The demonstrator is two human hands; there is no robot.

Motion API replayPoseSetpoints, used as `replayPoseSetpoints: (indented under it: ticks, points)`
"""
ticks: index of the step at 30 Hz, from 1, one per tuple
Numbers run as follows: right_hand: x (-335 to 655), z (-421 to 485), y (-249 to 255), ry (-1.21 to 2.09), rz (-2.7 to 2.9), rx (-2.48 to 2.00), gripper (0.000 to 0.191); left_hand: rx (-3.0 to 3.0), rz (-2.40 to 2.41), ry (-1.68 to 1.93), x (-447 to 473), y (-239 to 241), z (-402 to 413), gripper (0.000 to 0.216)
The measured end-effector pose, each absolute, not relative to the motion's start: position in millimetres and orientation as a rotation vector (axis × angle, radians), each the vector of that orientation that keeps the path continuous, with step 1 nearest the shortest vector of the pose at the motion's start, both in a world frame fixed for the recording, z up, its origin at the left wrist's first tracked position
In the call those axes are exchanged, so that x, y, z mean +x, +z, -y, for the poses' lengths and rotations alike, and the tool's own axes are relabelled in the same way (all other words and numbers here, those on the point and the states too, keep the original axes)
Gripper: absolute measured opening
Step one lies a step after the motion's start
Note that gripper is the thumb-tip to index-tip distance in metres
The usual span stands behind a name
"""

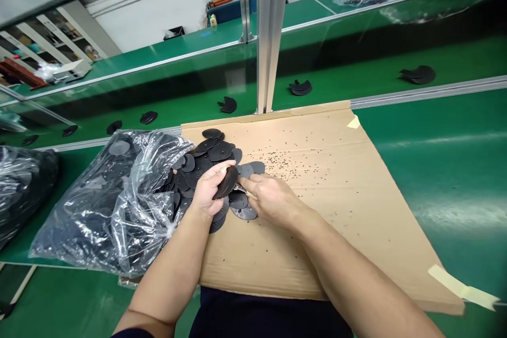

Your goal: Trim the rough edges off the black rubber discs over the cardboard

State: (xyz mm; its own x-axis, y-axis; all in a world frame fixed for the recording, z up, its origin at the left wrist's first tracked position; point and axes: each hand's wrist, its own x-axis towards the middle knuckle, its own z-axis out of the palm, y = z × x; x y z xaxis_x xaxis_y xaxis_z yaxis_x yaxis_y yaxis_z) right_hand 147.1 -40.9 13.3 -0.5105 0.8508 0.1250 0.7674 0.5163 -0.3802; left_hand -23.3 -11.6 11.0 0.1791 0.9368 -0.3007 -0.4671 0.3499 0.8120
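Note:
My left hand (pixel 211 188) grips a black oval plastic disc (pixel 227 182) by its edge, holding it tilted above a pile. In my right hand (pixel 271 196) is a pair of small pliers (pixel 240 188) with metal jaws and a pale yellow handle. The jaws are at the right edge of the disc; whether they bite on it is hidden by my fingers. Beneath and behind my hands lies a heap of similar black discs (pixel 220 151). Several more discs spill from a clear plastic bag (pixel 130 206) on the left.
A cardboard sheet (pixel 317 243), taped at its right corners, covers the green bench. Tiny dark bits (pixel 283 163) are scattered over it. Beyond, a green conveyor belt (pixel 332 71) carries spaced black parts (pixel 300 87). A metal post (pixel 271 31) stands behind the cardboard. Another filled bag (pixel 24 185) sits far left.

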Motion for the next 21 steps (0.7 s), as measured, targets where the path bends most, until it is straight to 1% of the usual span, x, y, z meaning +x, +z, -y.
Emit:
replayPoseSetpoints:
  ticks: [5, 9, 11, 13, 16, 21]
  points:
    - [146, 41, 14, 0.53, 2.389, -1.37, 0.031, 0.623, -0.902, 1.078, -20, 12, 11, 0.042]
    - [154, 34, 9, 0.712, 2.028, -1.375, 0.023, 0.555, -0.847, 1.216, -22, 15, 7, 0.038]
    - [164, 28, 5, 0.685, 1.81, -1.49, 0.023, 0.534, -0.847, 1.31, -25, 16, 5, 0.033]
    - [174, 21, 0, 0.595, 1.712, -1.57, 0.029, 0.528, -0.818, 1.376, -28, 17, 3, 0.031]
    - [181, 13, -3, 0.537, 1.844, -1.563, 0.037, 0.536, -0.764, 1.405, -31, 16, 2, 0.032]
    - [164, 8, 3, 0.504, 2.266, -1.531, 0.032, 0.486, -0.776, 1.401, -29, 13, 3, 0.033]
